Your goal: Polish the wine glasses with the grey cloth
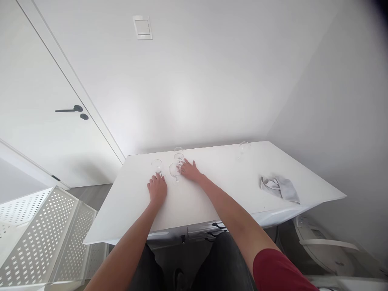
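Several clear stemmed glasses stand upright on the white tabletop (212, 173). My left hand (157, 190) has its fingers closed at the stem and foot of the leftmost glass (157, 163). Reaching in from the right, my right hand (190, 170) has its fingers round the lower part of a second glass (178, 157), its thumb held apart. Between my hands stands a nearer glass (174, 170), close to the right fingertips. The rim of a further glass (178, 149) shows just behind the second one, partly hidden by it.
Far to the right at the back edge is one more glass (243, 148). A crumpled grey cloth (280, 188) lies on the right part of the table. A white perforated rack (45, 238) is at the lower left, a white round-bodied appliance (321, 238) at the lower right.
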Available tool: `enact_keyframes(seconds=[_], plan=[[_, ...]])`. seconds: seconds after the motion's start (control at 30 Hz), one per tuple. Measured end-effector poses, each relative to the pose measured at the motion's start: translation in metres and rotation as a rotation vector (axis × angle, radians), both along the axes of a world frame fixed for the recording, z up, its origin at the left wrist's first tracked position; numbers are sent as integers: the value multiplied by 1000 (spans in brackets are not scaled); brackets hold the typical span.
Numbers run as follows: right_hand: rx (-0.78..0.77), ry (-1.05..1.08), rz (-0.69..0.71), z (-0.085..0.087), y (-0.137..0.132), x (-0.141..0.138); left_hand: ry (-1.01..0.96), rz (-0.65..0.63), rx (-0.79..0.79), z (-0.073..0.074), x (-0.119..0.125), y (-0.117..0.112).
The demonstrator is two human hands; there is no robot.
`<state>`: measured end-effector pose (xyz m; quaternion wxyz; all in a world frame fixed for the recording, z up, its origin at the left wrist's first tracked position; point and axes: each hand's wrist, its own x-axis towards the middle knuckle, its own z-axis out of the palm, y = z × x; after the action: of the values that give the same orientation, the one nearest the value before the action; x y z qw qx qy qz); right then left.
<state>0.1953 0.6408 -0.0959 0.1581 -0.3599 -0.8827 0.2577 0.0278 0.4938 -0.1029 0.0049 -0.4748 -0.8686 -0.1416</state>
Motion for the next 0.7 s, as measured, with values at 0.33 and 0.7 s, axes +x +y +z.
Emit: enact_keyframes(seconds=[0.33,0.7], plan=[[-76,171,-44,6,0,15,13,-2,-4,-1,0,0],[14,224,-1131,7,51,244,10,-7,-7,-2,-1,2]])
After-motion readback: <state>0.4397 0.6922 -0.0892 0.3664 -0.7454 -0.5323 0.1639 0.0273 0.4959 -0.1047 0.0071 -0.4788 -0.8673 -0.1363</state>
